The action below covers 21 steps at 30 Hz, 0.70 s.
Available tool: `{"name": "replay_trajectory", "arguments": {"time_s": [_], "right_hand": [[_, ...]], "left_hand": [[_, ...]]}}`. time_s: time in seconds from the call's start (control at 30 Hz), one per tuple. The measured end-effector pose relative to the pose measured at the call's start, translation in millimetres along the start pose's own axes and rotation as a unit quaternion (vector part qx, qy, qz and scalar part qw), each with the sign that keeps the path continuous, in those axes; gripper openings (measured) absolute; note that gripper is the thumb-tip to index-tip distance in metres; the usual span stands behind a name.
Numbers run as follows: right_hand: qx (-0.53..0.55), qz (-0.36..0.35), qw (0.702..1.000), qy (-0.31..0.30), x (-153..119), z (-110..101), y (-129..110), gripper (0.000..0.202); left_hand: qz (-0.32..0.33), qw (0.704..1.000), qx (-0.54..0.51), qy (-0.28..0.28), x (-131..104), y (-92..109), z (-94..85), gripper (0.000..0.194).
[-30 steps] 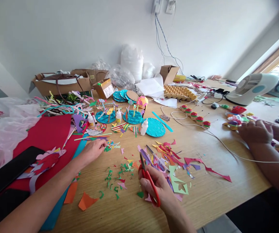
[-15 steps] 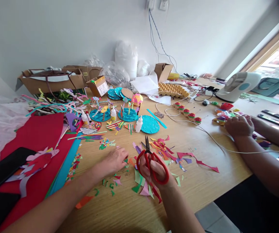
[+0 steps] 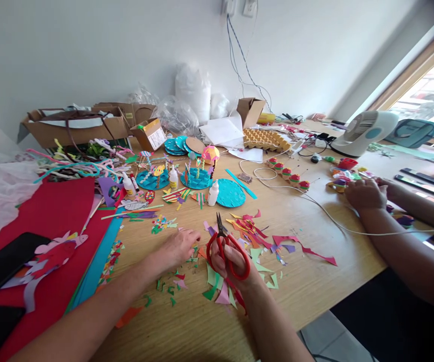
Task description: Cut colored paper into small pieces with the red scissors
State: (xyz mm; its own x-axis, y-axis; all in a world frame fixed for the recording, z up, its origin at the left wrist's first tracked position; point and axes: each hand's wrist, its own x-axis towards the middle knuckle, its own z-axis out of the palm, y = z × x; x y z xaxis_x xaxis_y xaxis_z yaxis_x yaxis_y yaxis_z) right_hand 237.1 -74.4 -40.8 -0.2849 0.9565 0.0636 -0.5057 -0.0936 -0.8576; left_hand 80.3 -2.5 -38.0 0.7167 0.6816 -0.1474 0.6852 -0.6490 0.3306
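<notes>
My right hand grips a pair of scissors by the red handles, its dark blades pointing away and slightly apart. To its left, my left hand rests low over the table with the fingers curled together; whatever lies under the fingertips is hidden. Small green paper scraps lie beneath and in front of it. Larger pale green and pink cuttings are under the right hand. Beyond the blades spread red and orange paper strips.
Blue round bases with paper decorations and white glue bottles stand farther back. Red paper sheets lie left, with black objects on top. Another person's hands work at the right, near a white cable and a fan.
The scissors and my right hand have shifted slightly left and turned, closer to my left hand. The left hand's fingers have lifted and straightened a little. The whole view has shifted slightly.
</notes>
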Motion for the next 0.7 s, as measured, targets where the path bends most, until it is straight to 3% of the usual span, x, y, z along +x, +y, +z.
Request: {"name": "replay_trajectory", "arguments": {"time_s": [0.17,0.4,0.7], "right_hand": [[0.003,-0.004,1.000,-0.015,0.7,-0.9,3.6,0.030],[0.015,0.002,0.999,-0.043,0.1,0.2,3.8,0.030],[0.016,-0.004,0.999,-0.045,0.1,2.2,-0.7,0.029]], "left_hand": [[0.015,1.000,-0.009,0.002,-0.6,-3.0,6.4,0.011],[0.004,0.999,-0.044,0.010,0.5,-2.5,10.8,0.013],[-0.022,0.984,-0.173,0.039,-0.7,-4.5,11.4,0.013]]}}
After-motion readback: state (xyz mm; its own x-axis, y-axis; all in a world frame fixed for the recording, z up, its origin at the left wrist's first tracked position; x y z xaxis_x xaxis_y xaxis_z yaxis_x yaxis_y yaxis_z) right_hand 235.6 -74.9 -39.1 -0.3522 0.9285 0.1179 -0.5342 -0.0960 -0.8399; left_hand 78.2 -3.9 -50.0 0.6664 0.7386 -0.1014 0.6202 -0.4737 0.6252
